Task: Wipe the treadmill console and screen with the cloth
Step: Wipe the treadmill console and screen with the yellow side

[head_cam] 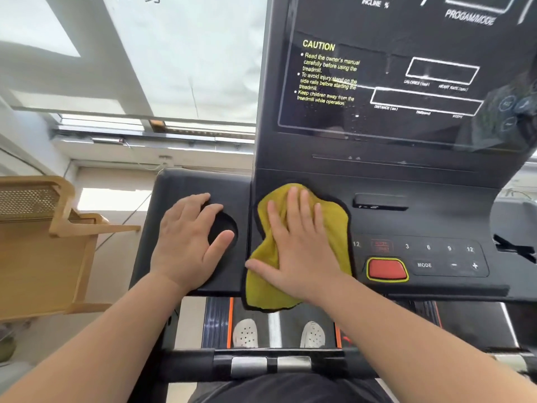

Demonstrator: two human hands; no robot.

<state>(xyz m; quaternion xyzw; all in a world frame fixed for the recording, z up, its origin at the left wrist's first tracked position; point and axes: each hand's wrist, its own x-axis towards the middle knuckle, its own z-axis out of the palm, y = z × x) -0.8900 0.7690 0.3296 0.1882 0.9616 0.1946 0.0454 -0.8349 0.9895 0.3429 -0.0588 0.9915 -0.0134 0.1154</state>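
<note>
A yellow cloth [334, 225] with a dark hem lies on the black treadmill console [421, 222], left of the red button [386, 269]. My right hand [299, 245] presses flat on the cloth with straight, spread fingers. My left hand [189, 242] rests flat on the console's left wing, its fingers over the round cup holder [225, 228]. The dark screen [406, 77] with yellow caution text and white display boxes rises above the console. Small specks show on the screen's lower part.
A row of number keys and the MODE, minus and plus keys [447, 264] lie right of the red button. A horizontal handlebar [270, 363] crosses near my waist. A yellow wire cart [43, 242] stands to the left. My white shoes [245, 333] are on the belt.
</note>
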